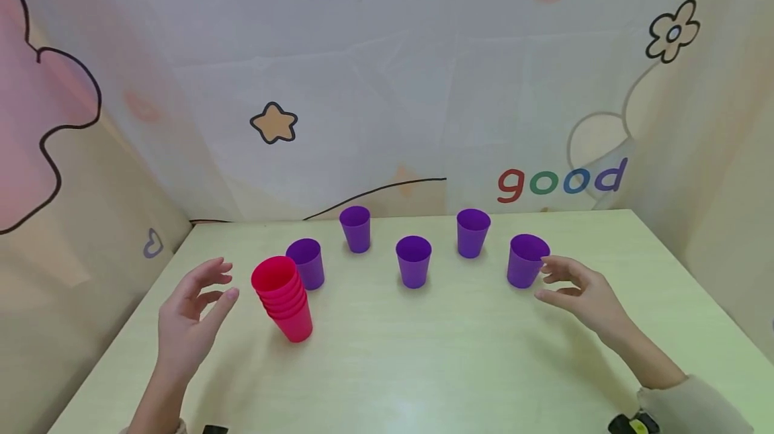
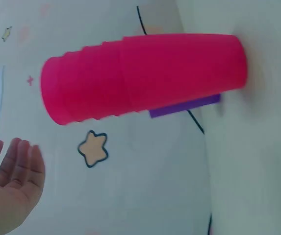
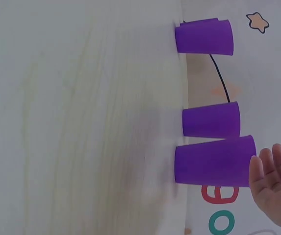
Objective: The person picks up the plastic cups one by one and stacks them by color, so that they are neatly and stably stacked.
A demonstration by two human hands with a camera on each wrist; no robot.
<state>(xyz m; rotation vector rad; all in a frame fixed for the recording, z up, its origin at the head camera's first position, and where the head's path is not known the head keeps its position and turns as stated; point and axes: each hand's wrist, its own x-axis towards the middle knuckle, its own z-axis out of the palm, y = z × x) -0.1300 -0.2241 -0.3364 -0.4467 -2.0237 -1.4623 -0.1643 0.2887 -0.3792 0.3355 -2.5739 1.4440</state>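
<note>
A stack of several red cups (image 1: 293, 316) stands mouth up on the left of the table. My left hand (image 1: 190, 323) hovers to its left, fingers loosely bent, apart from the stack and holding nothing. In the left wrist view the red stack (image 2: 145, 76) shows side-on, with the hand (image 2: 12, 191) off its rim end. At the right, a purple cup (image 1: 525, 263) stands upright with my right hand (image 1: 583, 293) beside its rim. The right wrist view has the fingers (image 3: 272, 169) by that cup's (image 3: 214, 164) rim; whether they touch it I cannot tell.
More purple cups stand upright across the back: one (image 1: 311, 269) partly behind the red stack, another (image 1: 357, 231) at the rear edge, one (image 1: 414, 266) in the middle and one (image 1: 471, 236) right of it. A printed cloth backdrop (image 1: 375, 105) hangs behind the pale table (image 1: 387, 367).
</note>
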